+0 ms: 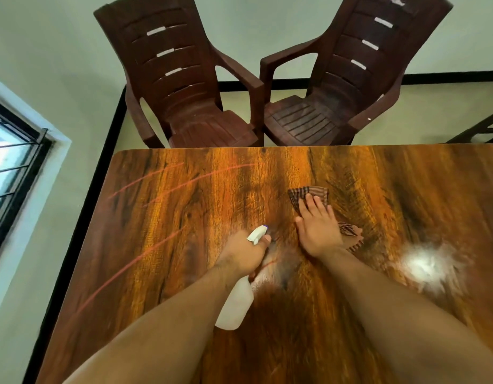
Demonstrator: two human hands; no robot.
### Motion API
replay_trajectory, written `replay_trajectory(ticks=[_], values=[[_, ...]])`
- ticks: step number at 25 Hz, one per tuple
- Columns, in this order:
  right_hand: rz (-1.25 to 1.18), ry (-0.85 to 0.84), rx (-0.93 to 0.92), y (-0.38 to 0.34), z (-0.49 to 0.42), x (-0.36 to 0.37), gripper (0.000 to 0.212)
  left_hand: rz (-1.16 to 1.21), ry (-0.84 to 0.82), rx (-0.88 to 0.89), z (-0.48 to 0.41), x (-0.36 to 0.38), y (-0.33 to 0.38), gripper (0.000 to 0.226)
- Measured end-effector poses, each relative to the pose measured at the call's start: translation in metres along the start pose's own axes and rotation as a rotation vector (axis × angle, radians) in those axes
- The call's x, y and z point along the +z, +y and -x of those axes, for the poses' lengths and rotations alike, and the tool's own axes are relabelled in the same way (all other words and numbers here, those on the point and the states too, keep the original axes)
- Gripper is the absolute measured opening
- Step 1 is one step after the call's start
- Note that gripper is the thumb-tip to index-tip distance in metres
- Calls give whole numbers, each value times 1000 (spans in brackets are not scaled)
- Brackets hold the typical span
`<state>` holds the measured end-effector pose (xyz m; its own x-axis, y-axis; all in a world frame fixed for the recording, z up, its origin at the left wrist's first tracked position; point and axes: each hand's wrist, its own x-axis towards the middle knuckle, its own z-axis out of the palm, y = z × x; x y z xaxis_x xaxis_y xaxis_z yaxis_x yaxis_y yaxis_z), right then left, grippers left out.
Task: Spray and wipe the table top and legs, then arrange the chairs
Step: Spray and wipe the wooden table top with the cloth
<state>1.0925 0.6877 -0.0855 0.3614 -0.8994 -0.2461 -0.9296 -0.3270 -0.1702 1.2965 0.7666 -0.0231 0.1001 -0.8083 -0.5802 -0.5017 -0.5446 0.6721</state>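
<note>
A glossy wood-grain table top (184, 217) fills the lower view. My left hand (244, 253) grips a white spray bottle (237, 303) by its neck, nozzle pointing away over the middle of the table. My right hand (317, 231) lies flat, fingers spread, pressing a brown striped cloth (309, 194) onto the table; the cloth shows beyond my fingertips and beside my wrist. Two dark brown plastic armchairs stand side by side at the table's far edge: the left chair (181, 87) and the right chair (336, 87), both facing me.
A bright light reflection (425, 266) shines on the table at right. A barred window (12, 167) is in the left wall. Pale floor with a black skirting line (106, 151) runs along the table's left side and behind the chairs. A dark frame (481, 131) pokes in at far right.
</note>
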Motion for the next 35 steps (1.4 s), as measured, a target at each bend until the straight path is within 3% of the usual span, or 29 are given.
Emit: replay_trajectory(ticks=[1,3,4,7,10,13,16,17,20,21,23,24,26,27,28,30,31,32,34,35], values=[[-33,35,-21,-11,5,5,60,12,7,2,3,0,-2,43],[-34,-19,-298,-36,26,18,60,37,19,1,10,-2,-4,37],[-31,-37,-334,-38,33,21,58,46,21,-3,15,-3,-7,35],[-123,53,-10,-47,50,24,61,43,27,-15,29,-1,-15,38],[-89,-36,-256,-48,69,29,59,25,22,-26,43,0,-17,36],[-146,66,57,-48,80,27,60,13,-4,-34,57,7,-19,36],[-131,-91,-345,-57,107,34,62,-10,-28,-20,68,20,-26,36],[-184,-87,-340,-44,109,33,61,-1,-39,-26,71,26,-31,35],[-280,102,209,-38,119,31,55,20,-38,-41,83,39,-43,38],[-245,129,135,-51,132,34,53,16,-33,-28,88,42,-45,37],[-150,54,-241,-60,163,44,52,8,-31,5,98,47,-47,31],[-170,36,-259,-50,171,43,51,15,-34,12,103,49,-50,29],[-294,133,154,-33,176,38,48,18,-36,-7,112,55,-56,41],[-231,162,211,-37,183,41,47,8,-31,-22,116,58,-58,48],[-158,148,45,-47,195,47,46,-3,-28,-30,121,62,-60,50],[-43,63,-528,-42,223,69,40,-15,-29,-26,132,73,-62,40],[-24,62,-586,-28,232,72,38,-20,-33,-21,141,79,-63,37],[-73,93,-398,-17,235,71,40,-22,-30,-19,149,85,-65,35],[-243,184,234,-21,256,74,47,-33,-18,-27,167,97,-69,36],[-238,190,348,-38,270,77,50,-41,-7,-27,173,101,-71,36]])
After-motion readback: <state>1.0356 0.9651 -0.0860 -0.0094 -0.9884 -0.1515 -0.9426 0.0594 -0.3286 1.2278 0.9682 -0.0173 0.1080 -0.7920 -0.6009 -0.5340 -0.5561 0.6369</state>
